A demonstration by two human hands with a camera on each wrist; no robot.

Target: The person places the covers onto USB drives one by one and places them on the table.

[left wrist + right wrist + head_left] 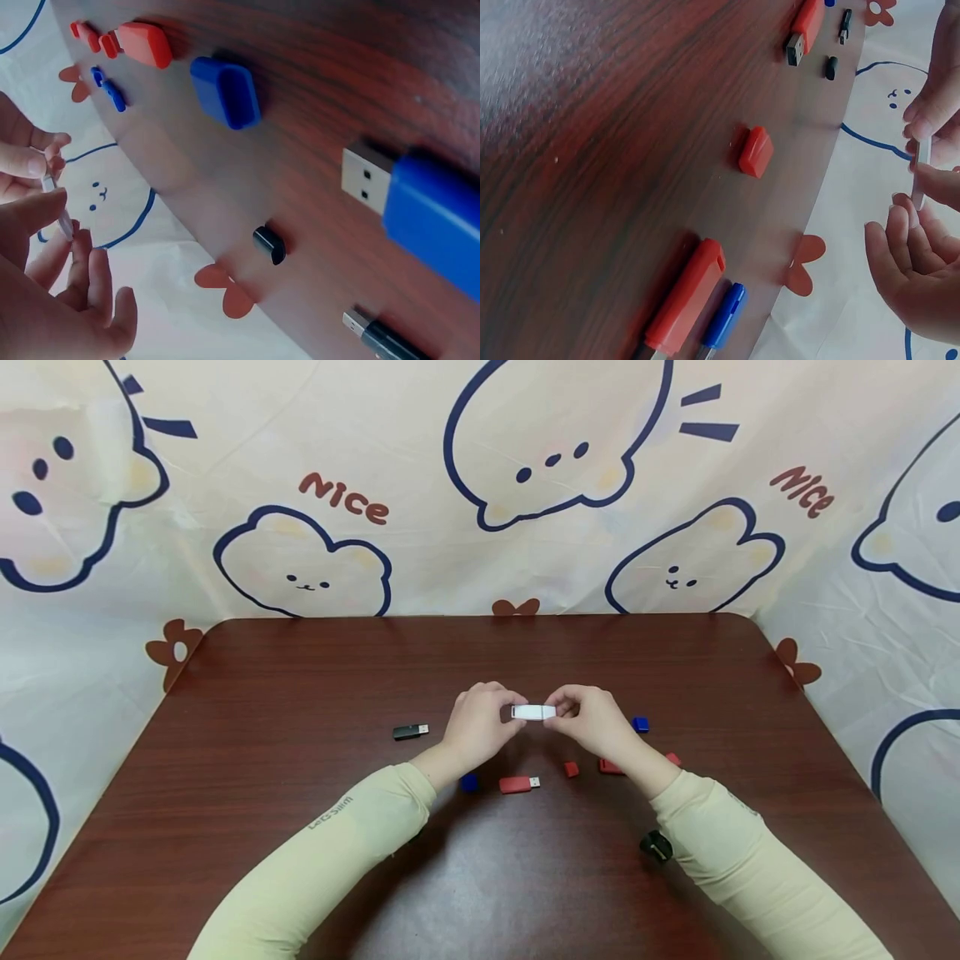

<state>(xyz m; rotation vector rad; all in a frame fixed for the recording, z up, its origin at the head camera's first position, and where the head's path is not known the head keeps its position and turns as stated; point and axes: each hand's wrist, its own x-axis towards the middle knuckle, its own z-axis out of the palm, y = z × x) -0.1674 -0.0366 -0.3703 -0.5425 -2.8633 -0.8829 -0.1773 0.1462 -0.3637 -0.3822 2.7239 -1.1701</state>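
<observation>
Held up over the table in the head view is a white USB flash drive (pixel 533 712) with a seam near its right end. My left hand (pixel 478 722) pinches its left end between thumb and fingers. The right hand (pixel 592 720) pinches the other end the same way. Both wrist views show the white stick edge-on between the fingertips. Below the hands lie a red USB drive (pixel 516 785) with its metal plug bare, a red cap (pixel 572 769) and a blue cap (pixel 225 94).
Left of the hands lies a black USB drive (pixel 409 732); its black cap (pixel 270 244) shows in the left wrist view, near a blue USB drive (pixel 431 217). Another red drive (pixel 686 300) and a blue one (pixel 726 315) lie by the right forearm. A printed curtain borders the table.
</observation>
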